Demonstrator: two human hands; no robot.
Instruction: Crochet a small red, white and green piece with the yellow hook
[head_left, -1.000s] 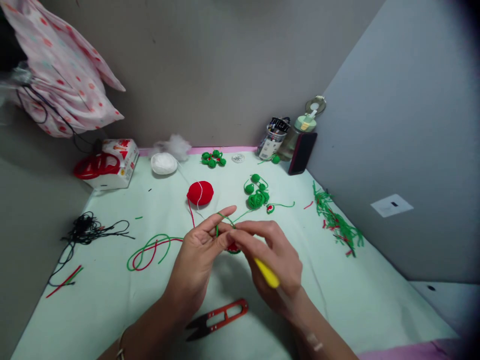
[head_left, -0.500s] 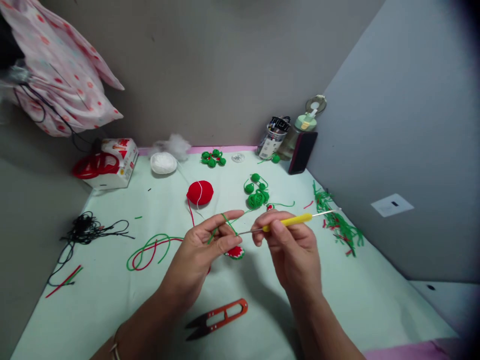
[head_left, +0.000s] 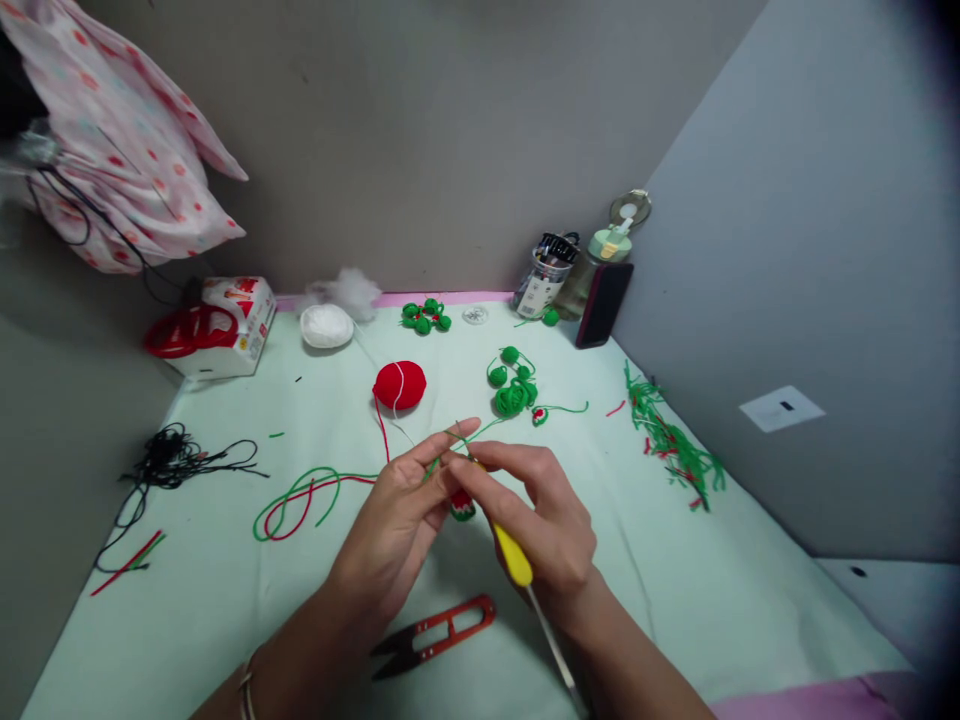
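My left hand (head_left: 397, 510) pinches a small red and green crochet piece (head_left: 462, 505), with green yarn (head_left: 480, 430) looped over its forefinger. My right hand (head_left: 536, 525) is closed on a crochet hook with a yellow handle (head_left: 511, 555), its tip at the piece between the fingers of both hands. The hook's metal tail points down toward me. The green yarn runs up to a cluster of green crochet balls (head_left: 514, 385).
Red thread snips (head_left: 435, 635) lie near my wrists. A red yarn ball (head_left: 400, 385), white yarn (head_left: 327, 326), looped red and green cord (head_left: 300, 500), black cord (head_left: 169, 460), green scraps (head_left: 675, 445), a jar (head_left: 541, 275), bottle and phone (head_left: 604, 305) stand around on the pale green mat.
My right hand swung the hook from pointing sideways to the right back down, bringing its tip to the crochet piece in my left hand.
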